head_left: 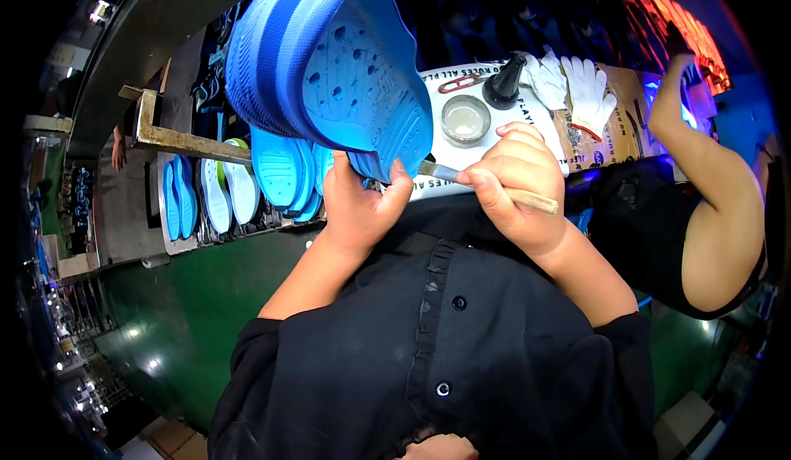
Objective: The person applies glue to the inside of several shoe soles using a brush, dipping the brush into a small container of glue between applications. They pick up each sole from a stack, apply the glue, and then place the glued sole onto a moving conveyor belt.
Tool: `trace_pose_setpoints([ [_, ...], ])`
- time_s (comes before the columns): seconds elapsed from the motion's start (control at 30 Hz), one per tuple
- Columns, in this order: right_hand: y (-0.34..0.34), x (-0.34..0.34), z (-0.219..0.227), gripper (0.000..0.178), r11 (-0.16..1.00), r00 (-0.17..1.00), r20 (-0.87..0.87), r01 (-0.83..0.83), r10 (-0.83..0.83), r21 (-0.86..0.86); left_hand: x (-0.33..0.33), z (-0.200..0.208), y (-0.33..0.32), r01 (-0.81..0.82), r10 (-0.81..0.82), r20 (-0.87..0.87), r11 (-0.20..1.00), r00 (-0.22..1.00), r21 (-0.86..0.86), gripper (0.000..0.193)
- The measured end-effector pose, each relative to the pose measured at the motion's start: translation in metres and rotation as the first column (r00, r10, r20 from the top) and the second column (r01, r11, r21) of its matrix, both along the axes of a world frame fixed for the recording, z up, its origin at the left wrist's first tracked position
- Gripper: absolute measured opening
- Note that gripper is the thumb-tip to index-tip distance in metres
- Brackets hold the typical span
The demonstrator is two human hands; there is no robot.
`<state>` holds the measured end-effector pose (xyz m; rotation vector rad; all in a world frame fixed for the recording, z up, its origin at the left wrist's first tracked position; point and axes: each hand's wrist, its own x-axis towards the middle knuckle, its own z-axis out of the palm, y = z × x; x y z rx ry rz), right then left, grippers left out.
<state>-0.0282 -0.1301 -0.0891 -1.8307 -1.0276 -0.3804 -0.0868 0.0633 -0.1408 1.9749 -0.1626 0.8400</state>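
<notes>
My left hand (362, 208) grips the near end of a blue foam clog (362, 81), thumb on top. Holes dot the clog's inner face, and ridged layers stand along its left side; I cannot tell whether it is one thick piece or several nested. My right hand (523, 184) is closed round the wooden handle of a flat brush (534, 201). The brush tip points left and lies at or very near the clog's right edge. Beyond that hand, a small glass dish (466, 120) with pale contents rests on a white printed sheet (540, 134).
Behind the dish are a black cone-shaped bottle (504, 87), red-handled snips (461, 82) and white gloves (587, 97). Blue clog pieces (280, 167) and pale soles (216, 196) line the bench at left, by a worn metal bar (185, 140). Another person's bent arm (725, 171) is at right.
</notes>
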Motion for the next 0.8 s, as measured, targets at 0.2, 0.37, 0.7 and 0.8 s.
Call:
trace_pose_setpoints([
  [0.2, -0.005, -0.001, -0.001, 0.018, 1.0, 1.0, -0.02, -0.008, 0.007, -0.025, -0.001, -0.001, 0.004, -0.035, 0.026, 0.079, 0.992, 0.997, 0.121, 0.043],
  [0.37, -0.005, 0.002, -0.004, 0.018, 0.999, 0.999, -0.046, 0.016, -0.014, 0.048, -0.001, -0.001, 0.001, 0.001, -0.007, 0.058, 0.995, 0.998, 0.104, 0.046],
  [0.7, -0.005, -0.002, 0.003, 0.014, 0.998, 0.996, 0.082, 0.032, -0.027, -0.062, 0.0, 0.016, -0.003, -0.01, 0.001, 0.058, 0.986, 0.998, 0.166, 0.027],
  [0.8, -0.014, -0.002, 0.006, 0.014, 0.999, 0.995, 0.091, 0.043, -0.041, -0.015, 0.001, 0.014, -0.004, 0.014, -0.017, 0.042, 0.998, 0.999, 0.056, 0.025],
])
